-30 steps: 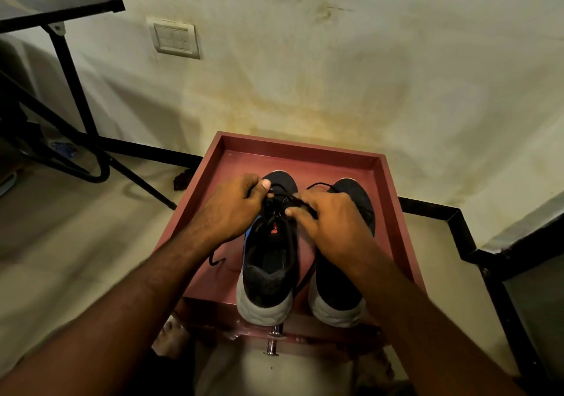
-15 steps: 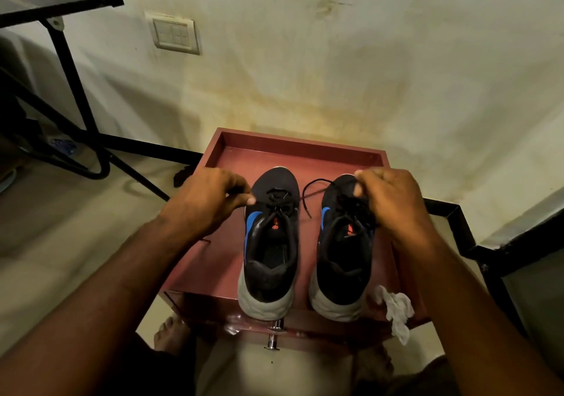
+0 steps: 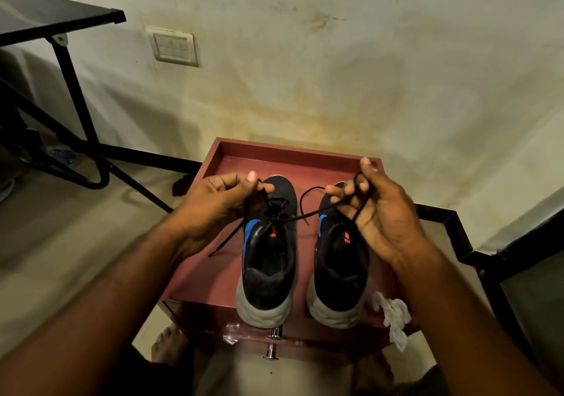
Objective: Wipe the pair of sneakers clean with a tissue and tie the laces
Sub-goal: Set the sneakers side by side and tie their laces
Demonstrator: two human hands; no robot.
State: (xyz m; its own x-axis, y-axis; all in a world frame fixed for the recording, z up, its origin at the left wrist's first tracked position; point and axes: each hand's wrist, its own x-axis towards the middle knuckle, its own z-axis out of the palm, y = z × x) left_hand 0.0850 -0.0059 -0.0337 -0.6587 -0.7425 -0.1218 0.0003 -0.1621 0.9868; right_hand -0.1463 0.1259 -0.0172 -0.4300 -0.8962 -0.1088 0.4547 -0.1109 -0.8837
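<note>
Two black sneakers with blue side marks and grey soles stand side by side, heels toward me, on a red-brown cabinet top (image 3: 213, 273). The left sneaker (image 3: 268, 261) has its black lace (image 3: 293, 217) pulled out to both sides. My left hand (image 3: 213, 209) pinches one lace end above the shoe's left side. My right hand (image 3: 378, 212) holds the other end, looped around its fingers, above the right sneaker (image 3: 338, 273). A crumpled white tissue (image 3: 393, 316) lies at the cabinet's front right corner.
The cabinet top has a raised rim (image 3: 293, 145) at the back and sides, against a stained wall. A black metal table (image 3: 55, 17) stands at the left. A black frame (image 3: 464, 243) runs at the right. A drawer knob (image 3: 271, 346) sticks out below, and my bare foot (image 3: 168, 343) is on the floor.
My hands moved apart from the left sneaker's tongue, drawing its lace out to both sides. The right hand has turned palm toward me with the lace looped over its fingers.
</note>
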